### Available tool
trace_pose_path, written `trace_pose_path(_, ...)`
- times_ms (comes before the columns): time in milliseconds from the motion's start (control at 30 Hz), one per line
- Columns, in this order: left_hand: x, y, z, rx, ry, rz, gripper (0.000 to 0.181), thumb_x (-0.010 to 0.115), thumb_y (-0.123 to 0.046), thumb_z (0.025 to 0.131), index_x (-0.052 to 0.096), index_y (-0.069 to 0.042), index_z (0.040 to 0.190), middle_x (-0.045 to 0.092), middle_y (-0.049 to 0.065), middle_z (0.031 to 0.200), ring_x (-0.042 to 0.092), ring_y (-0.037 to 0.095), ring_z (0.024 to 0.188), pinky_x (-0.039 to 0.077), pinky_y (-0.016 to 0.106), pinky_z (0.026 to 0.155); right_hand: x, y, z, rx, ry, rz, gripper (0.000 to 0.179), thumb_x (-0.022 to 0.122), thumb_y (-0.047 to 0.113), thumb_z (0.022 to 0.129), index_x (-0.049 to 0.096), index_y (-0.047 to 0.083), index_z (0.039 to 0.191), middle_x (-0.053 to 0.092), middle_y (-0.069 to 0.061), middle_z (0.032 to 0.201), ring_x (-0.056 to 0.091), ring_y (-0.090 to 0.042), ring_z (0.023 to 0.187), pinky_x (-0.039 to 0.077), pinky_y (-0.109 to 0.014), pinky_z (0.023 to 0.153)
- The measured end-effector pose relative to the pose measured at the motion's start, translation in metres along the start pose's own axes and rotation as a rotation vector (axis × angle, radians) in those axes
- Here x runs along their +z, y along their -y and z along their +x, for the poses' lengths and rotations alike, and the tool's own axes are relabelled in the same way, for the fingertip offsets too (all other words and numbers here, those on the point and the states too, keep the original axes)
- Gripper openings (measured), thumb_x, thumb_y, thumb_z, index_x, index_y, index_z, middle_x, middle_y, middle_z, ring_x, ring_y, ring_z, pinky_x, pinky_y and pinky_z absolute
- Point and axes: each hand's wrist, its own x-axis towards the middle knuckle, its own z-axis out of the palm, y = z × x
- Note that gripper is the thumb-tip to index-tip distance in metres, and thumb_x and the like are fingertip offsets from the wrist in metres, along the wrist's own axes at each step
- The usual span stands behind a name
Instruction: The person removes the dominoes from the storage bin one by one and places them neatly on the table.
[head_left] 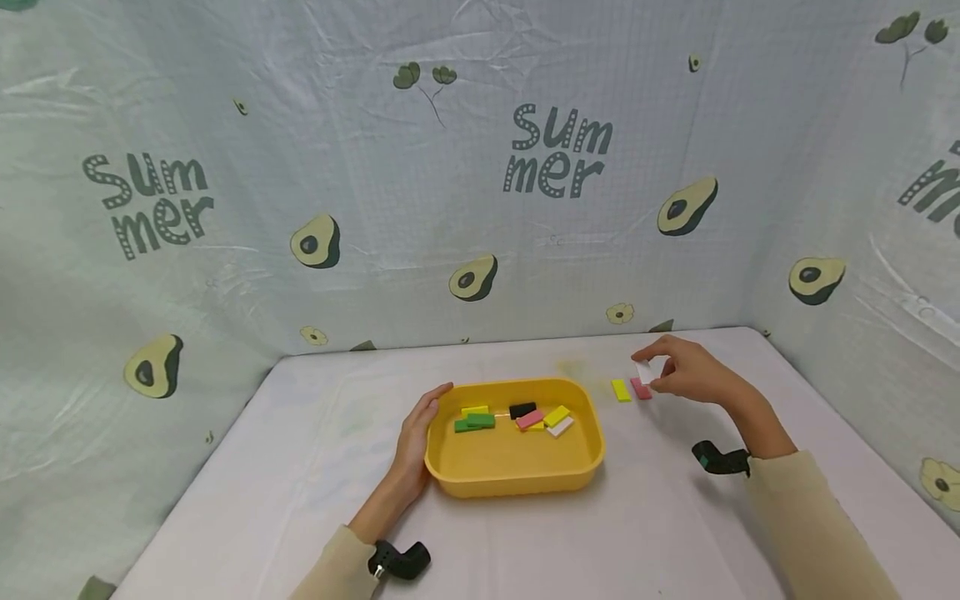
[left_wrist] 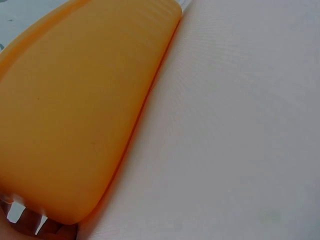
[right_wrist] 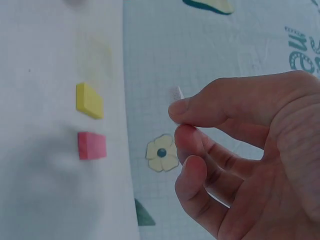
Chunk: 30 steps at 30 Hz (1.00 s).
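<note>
Right hand (head_left: 696,372) pinches a white block (head_left: 644,372); light pressure should do; left hand (head_left: 411,442), fingers extended, rests against the yellow tray (head_left: 517,486), ideally steadying.

The tray (head_left: 517,487) is yellow, the pinched block (head_left: 645,372) white, the pale backdrop (head_left: 375,167) avocado-printed.

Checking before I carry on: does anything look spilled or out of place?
A faint yellowish patch on the white table, just beyond the yellow tray, stands out against the paler surface, perhaps a stain.
</note>
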Motion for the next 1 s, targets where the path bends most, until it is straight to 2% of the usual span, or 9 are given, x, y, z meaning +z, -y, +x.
trace_pose_path(267, 0.0, -0.002, 0.002, 0.01, 0.003, 0.005, 0.047, 0.032, -0.03, 0.113, 0.048, -0.013, 0.154, 0.041, 0.007, 0.165, 0.035, 0.028, 0.154, 0.023, 0.049, 0.13, -0.005, -0.02, 0.0, 0.031, -0.039, -0.005, 0.045, 0.07, 0.006, 0.09, 0.066, 0.0, 0.134, 0.054, -0.025, 0.139, 0.058, -0.02, 0.08, 0.055, -0.03, 0.065)
trace_pose_path(367, -0.001, -0.001, 0.001, 0.016, 0.008, 0.006, 0.048, 0.031, -0.029, 0.113, 0.046, -0.01, 0.155, 0.039, 0.008, 0.166, 0.034, 0.029, 0.155, 0.022, 0.05, 0.13, -0.002, -0.028, 0.001, 0.053, -0.035, 0.006, 0.045, 0.069, 0.006, 0.09, 0.065, -0.001, 0.134, 0.054, -0.026, 0.138, 0.056, -0.021, 0.081, 0.055, -0.03, 0.065)
trace_pose_path(600, -0.002, 0.0, 0.0, -0.006, 0.003, -0.001, 0.048, 0.03, -0.028, 0.113, 0.047, -0.012, 0.155, 0.04, 0.007, 0.165, 0.034, 0.028, 0.155, 0.023, 0.049, 0.13, 0.01, -0.051, 0.006, 0.098, -0.008, 0.044, 0.045, 0.067, 0.005, 0.091, 0.064, -0.002, 0.135, 0.052, -0.03, 0.14, 0.056, -0.021, 0.08, 0.053, -0.032, 0.066)
trace_pose_path(767, -0.001, -0.001, -0.001, -0.003, 0.008, -0.001, 0.048, 0.031, -0.029, 0.113, 0.046, -0.012, 0.155, 0.039, 0.008, 0.166, 0.033, 0.029, 0.155, 0.022, 0.05, 0.13, 0.016, -0.057, 0.004, 0.124, 0.009, 0.076, 0.047, 0.065, 0.003, 0.089, 0.062, -0.003, 0.135, 0.051, -0.03, 0.139, 0.056, -0.022, 0.077, 0.051, -0.033, 0.064)
trace_pose_path(1000, 0.0, -0.001, -0.002, -0.01, 0.001, 0.002, 0.047, 0.031, -0.028, 0.113, 0.048, -0.013, 0.154, 0.039, 0.008, 0.165, 0.034, 0.028, 0.155, 0.023, 0.049, 0.13, 0.024, -0.063, 0.004, 0.125, 0.028, 0.049, 0.048, 0.061, 0.0, 0.088, 0.062, -0.004, 0.135, 0.05, -0.031, 0.14, 0.052, -0.024, 0.084, 0.046, -0.032, 0.066)
